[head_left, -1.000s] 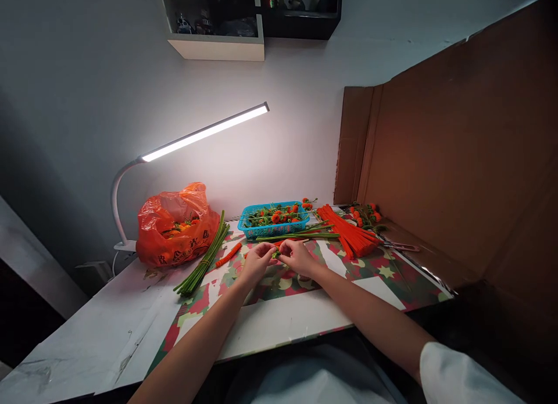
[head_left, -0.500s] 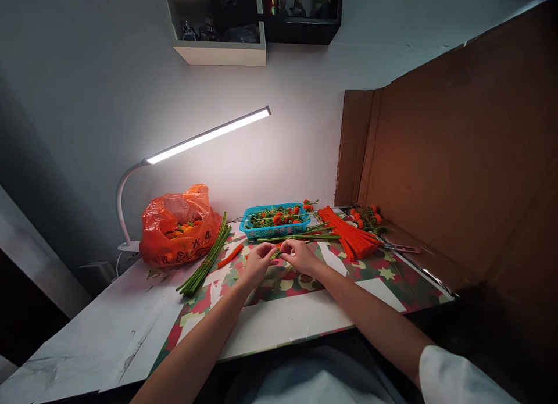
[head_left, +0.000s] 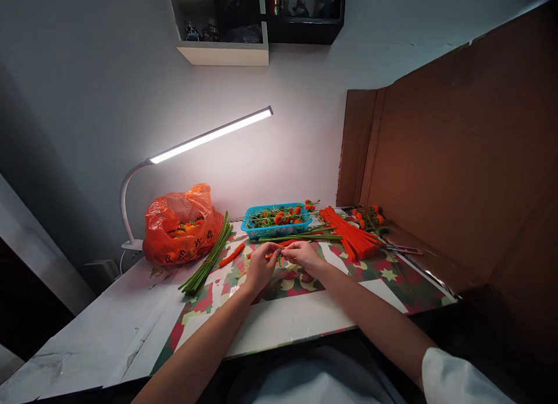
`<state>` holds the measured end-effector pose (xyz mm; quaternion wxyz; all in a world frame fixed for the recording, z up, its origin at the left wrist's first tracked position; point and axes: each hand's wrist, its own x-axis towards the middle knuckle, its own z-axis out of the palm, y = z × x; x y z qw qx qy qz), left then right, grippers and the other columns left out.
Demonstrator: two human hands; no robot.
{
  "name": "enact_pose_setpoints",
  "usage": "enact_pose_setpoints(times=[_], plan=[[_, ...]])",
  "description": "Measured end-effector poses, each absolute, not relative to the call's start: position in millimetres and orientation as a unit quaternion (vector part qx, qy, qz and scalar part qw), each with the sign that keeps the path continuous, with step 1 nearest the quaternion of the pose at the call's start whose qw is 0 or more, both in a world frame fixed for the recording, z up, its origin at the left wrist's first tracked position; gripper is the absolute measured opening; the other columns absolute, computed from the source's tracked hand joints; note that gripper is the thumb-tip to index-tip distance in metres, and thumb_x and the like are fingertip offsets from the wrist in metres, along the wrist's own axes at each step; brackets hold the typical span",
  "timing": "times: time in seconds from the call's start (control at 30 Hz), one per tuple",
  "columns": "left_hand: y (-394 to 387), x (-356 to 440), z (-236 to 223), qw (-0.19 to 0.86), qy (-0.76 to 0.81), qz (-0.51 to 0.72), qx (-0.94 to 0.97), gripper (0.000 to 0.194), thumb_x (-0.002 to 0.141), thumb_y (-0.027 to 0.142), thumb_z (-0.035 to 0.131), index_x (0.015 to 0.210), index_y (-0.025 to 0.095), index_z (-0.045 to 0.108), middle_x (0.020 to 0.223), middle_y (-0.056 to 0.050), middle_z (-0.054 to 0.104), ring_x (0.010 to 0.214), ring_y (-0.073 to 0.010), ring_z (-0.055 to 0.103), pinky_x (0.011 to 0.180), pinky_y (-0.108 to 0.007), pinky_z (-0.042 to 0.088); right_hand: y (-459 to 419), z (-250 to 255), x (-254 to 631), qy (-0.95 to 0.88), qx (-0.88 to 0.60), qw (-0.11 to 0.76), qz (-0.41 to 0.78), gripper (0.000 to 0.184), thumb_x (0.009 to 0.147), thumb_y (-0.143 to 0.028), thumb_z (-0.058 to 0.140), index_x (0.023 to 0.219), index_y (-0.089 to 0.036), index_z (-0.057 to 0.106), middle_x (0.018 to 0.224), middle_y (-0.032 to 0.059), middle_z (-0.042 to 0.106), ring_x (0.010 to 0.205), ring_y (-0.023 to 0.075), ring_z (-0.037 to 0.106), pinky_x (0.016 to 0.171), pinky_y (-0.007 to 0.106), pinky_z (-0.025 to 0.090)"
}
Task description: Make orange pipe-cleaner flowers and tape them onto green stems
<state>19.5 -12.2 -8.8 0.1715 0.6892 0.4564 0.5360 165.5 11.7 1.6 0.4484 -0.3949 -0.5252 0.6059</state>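
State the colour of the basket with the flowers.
The basket is blue, best seen in the head view.

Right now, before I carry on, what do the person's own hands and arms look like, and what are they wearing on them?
The left hand and right hand are both ungloved, with no watch or bracelet visible. Both forearms are uncovered. A loose, pale, whitish sleeve shows on the right arm; the left sleeve is out of frame.
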Motion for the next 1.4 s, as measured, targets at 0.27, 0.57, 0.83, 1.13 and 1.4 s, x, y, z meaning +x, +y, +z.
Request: enact_pose_setpoints(times=[0.27, 0.57, 0.83, 1.13, 1.4], plan=[[-14, 21, -9, 0.136, 0.451, 0.525, 0.709, 0.018, 0.082, 0.033, 0.053, 0.083, 0.019, 0.065, 0.08, -0.005, 0.067, 0.072, -0.018, 0.061, 0.06, -0.026, 0.049, 11, 5, 166, -0.432, -0.405, 0.456, 0.665, 0.014, 0.05, -0.013, 0.077, 0.056, -0.014, 0.065, 0.056, -0.0004, 0.061, 0.058, 0.0096, 0.056, 0.06, 0.024, 0.045], [-12, 20, -10, 0.114, 0.446, 0.537, 0.706, 0.016, 0.084, 0.029, 0.052, 0.08, 0.018, 0.062, 0.076, -0.004, 0.067, 0.066, -0.0154, 0.061, 0.057, -0.025, 0.05, 10, 1, 163, -0.443, -0.368, 0.492, 0.653, 0.028, 0.039, -0.025, 0.085, 0.056, -0.014, 0.066, 0.057, -0.0005, 0.062, 0.058, 0.0099, 0.055, 0.063, 0.026, 0.043], [-10, 19, -13, 0.123, 0.458, 0.531, 0.702, 0.016, 0.083, 0.03, 0.053, 0.081, 0.017, 0.062, 0.074, -0.004, 0.067, 0.062, -0.0153, 0.061, 0.056, -0.025, 0.047, 15, -5, 161, -0.47, -0.375, 0.502, 0.622, 0.026, 0.042, -0.029, 0.082, 0.055, -0.015, 0.065, 0.052, -0.0019, 0.059, 0.052, 0.0087, 0.051, 0.057, 0.025, 0.041], [-10, 21, -10, 0.145, 0.458, 0.556, 0.679, 0.015, 0.08, 0.03, 0.055, 0.077, 0.018, 0.063, 0.069, -0.002, 0.066, 0.058, -0.0146, 0.06, 0.055, -0.025, 0.047, 14, -4, 162, -0.575, -0.34, 0.532, 0.52, 0.021, 0.053, -0.029, 0.074, 0.065, -0.017, 0.061, 0.063, -0.0005, 0.063, 0.06, 0.0129, 0.057, 0.06, 0.026, 0.046], [-9, 23, -16, 0.185, 0.446, 0.575, 0.661, 0.017, 0.082, 0.033, 0.054, 0.081, 0.018, 0.061, 0.075, -0.004, 0.065, 0.064, -0.0169, 0.063, 0.059, -0.028, 0.052, 12, -4, 159, -0.671, -0.355, 0.565, 0.323, 0.01, 0.068, -0.025, 0.058, 0.07, -0.019, 0.051, 0.06, -0.0028, 0.054, 0.055, 0.0122, 0.052, 0.052, 0.024, 0.041]])
